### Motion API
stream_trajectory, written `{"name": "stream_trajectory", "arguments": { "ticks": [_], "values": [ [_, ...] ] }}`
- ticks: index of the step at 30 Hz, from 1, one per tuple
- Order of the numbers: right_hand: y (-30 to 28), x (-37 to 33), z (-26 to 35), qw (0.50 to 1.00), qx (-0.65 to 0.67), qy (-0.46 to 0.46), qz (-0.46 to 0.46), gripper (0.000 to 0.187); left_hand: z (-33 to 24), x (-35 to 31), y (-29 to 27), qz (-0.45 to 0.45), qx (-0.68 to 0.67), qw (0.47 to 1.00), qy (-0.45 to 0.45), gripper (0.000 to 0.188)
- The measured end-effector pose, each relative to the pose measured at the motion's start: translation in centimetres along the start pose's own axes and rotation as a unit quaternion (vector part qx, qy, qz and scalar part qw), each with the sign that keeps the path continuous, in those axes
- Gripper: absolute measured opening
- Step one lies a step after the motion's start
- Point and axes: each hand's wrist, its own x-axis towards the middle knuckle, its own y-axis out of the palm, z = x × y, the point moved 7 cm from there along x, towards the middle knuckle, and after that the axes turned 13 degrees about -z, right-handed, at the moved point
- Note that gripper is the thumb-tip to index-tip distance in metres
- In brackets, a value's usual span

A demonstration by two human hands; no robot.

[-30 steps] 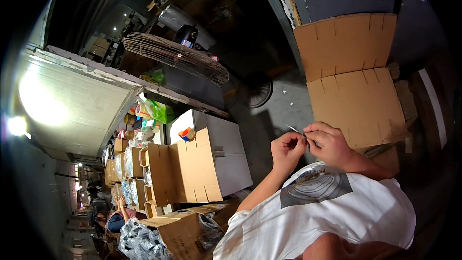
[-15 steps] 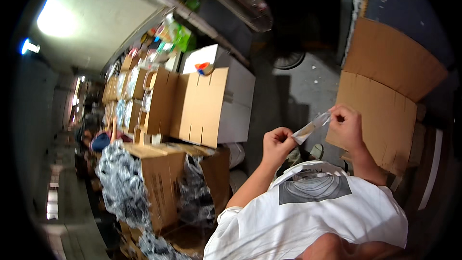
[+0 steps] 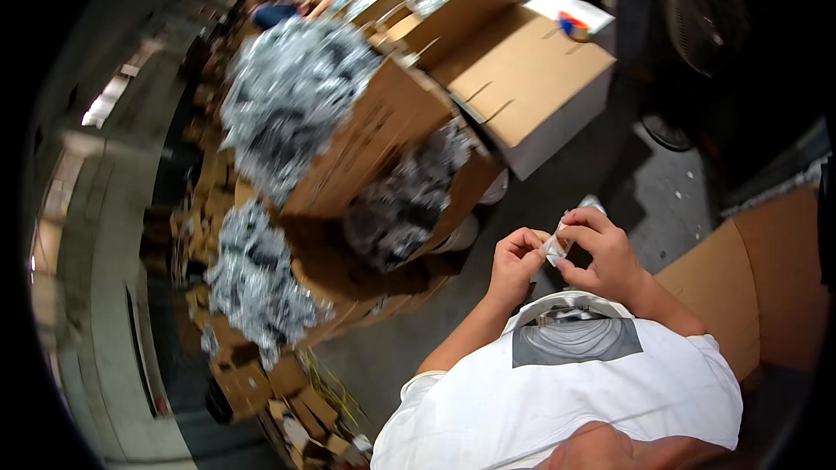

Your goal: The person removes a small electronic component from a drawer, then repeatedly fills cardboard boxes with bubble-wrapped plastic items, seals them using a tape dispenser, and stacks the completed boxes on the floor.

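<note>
In front of my chest I hold a small, clear plastic bag (image 3: 554,251) with both hands. My left hand (image 3: 515,268) pinches its near left end between thumb and fingertips. Bent fingers of my right hand (image 3: 607,254) close on the bag from the other side, and a pale end sticks out beyond them. The two hands are almost touching. What lies inside the bag is too small and covered to make out.
Cardboard boxes (image 3: 374,148) at left overflow with crumpled silvery plastic (image 3: 296,78). Beyond them, a tape roll (image 3: 573,26) lies by an opened carton (image 3: 531,78). Large cardboard (image 3: 718,283) stands at right. Another person (image 3: 274,14) is far off at upper left.
My view has swung left, bringing more boxes and silvery plastic in. My hands have come closer together, and my right hand has shifted inward along the bag, which was stretched between them.
</note>
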Motion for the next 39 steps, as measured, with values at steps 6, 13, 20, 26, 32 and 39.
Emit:
{"name": "stream_trajectory", "arguments": {
  "ticks": [6,13,20,26,32,39],
  "values": [
    [17.2,-2.9,3.0,0.946,0.180,0.159,0.217,0.011,-7.2,-9.1,-14.0,-0.114,0.037,0.980,0.158,0.004],
    [38.0,-8.7,8.6,0.708,0.439,0.449,0.323,0.008,-12.1,-24.2,-31.9,-0.262,-0.245,0.890,0.280,0.005],
    [53.0,-16.9,21.2,0.644,0.408,0.408,0.502,0.015,-12.8,-45.7,-40.7,-0.426,-0.344,0.649,0.528,0.002],
    [59.0,-27.5,31.8,0.504,0.337,0.184,0.774,0.011,-11.2,-53.9,-41.5,-0.672,-0.132,0.648,0.335,0.010],
    [65.5,-35.3,39.1,0.423,0.325,0.032,0.845,0.006,-12.5,-57.6,-46.7,-0.708,-0.025,0.671,0.219,0.012],
    [73.2,-38.4,50.1,0.535,0.473,-0.285,0.639,0.028,-15.7,-66.6,-57.3,-0.812,0.000,0.542,0.216,0.006]
  ]
}}
